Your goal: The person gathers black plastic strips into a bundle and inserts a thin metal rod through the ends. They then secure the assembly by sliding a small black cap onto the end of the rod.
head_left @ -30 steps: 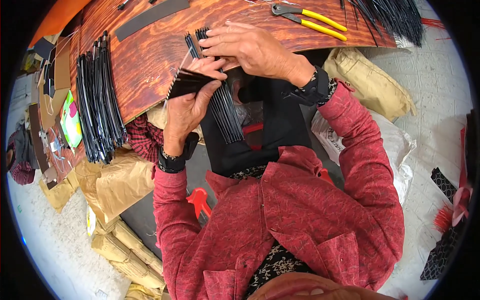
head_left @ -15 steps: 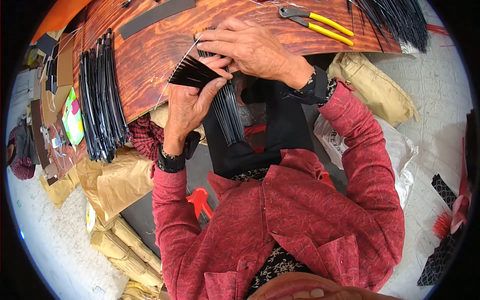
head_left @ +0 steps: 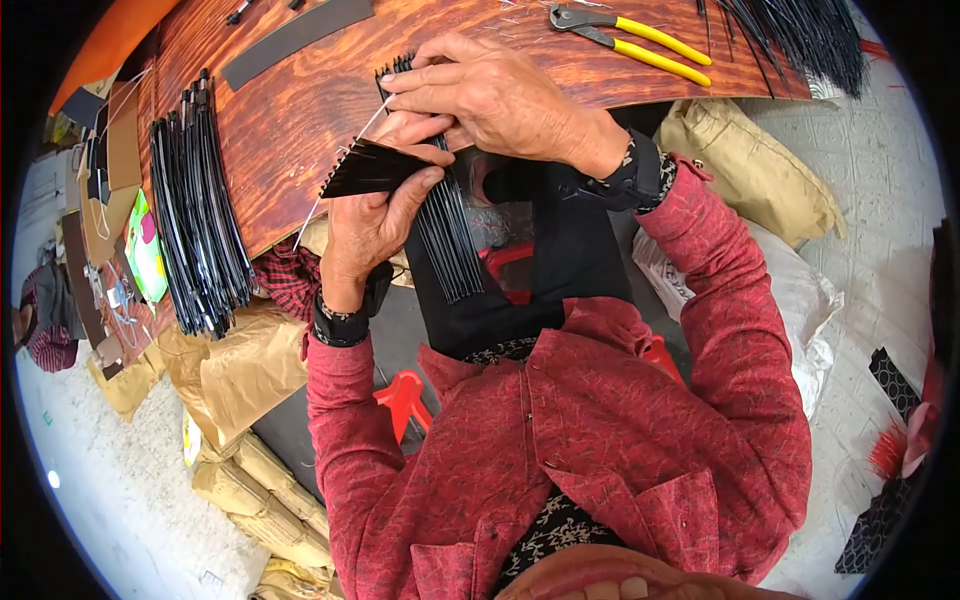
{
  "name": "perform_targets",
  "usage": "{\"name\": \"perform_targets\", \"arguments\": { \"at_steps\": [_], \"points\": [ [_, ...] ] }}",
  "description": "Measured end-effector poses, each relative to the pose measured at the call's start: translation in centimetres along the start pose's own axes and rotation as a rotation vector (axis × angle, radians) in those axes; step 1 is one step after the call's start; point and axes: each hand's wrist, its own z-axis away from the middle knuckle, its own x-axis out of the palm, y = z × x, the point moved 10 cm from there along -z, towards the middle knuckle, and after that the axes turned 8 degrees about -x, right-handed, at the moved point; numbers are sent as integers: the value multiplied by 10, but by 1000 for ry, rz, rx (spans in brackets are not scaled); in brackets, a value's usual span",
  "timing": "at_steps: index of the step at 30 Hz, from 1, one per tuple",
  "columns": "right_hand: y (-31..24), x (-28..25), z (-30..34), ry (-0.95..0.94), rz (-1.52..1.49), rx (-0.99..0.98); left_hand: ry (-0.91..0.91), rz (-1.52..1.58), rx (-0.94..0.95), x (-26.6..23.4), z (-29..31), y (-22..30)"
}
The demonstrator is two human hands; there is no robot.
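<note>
My left hand [head_left: 375, 225] is closed around a fan of black strips [head_left: 370, 170], its thumb pressed on the near side. A thin white cord [head_left: 306, 222] runs along the fan's toothed edge and up toward my other hand. From between the hands, a row of long thin black rods [head_left: 447, 245] hangs down over my lap; their small tips stand up beyond my fingers. My right hand [head_left: 490, 95] is closed over the upper part of this row, fingertips at the cord. Its thumb is hidden, so the exact grip there is partly concealed.
On the wooden table [head_left: 290, 130] lie a dark flat strip [head_left: 298, 42] and yellow-handled pincers [head_left: 640, 45]. Bundled black rods [head_left: 200, 210] lie at the left edge; more black strands [head_left: 800, 40] sit at the far right. Brown paper packages [head_left: 745, 170] stand below the table.
The fan in my left hand has tilted and spread toward the left, showing more of its toothed edge. Both hands stay close together, and more rod tips show beyond my right fingers.
</note>
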Motion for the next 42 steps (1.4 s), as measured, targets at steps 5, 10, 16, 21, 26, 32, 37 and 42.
{"name": "perform_targets", "arguments": {
  "at_steps": [5,10,16,21,26,32,37,42],
  "points": [
    [7,3,-1,-4,6,32,33,-11,-85,-1,1,-4],
    [5,0,1,-16,-7,46,61,-41,-69,-1,3,-2],
    [8,-6,1,74,-65,53,58,-67,-86,-4,0,-1],
    [11,-10,5,125,4,74,61,-86,-78,-5,-1,0],
    [10,-10,4,124,80,96,55,-108,-73,-3,-1,-1],
    [6,-12,7,151,111,106,52,-103,-74,-1,0,-2],
    [6,-14,11,218,125,93,49,-96,-72,0,-1,0],
    [4,-16,11,204,132,109,69,-55,-65,0,0,-3]
  ]
}}
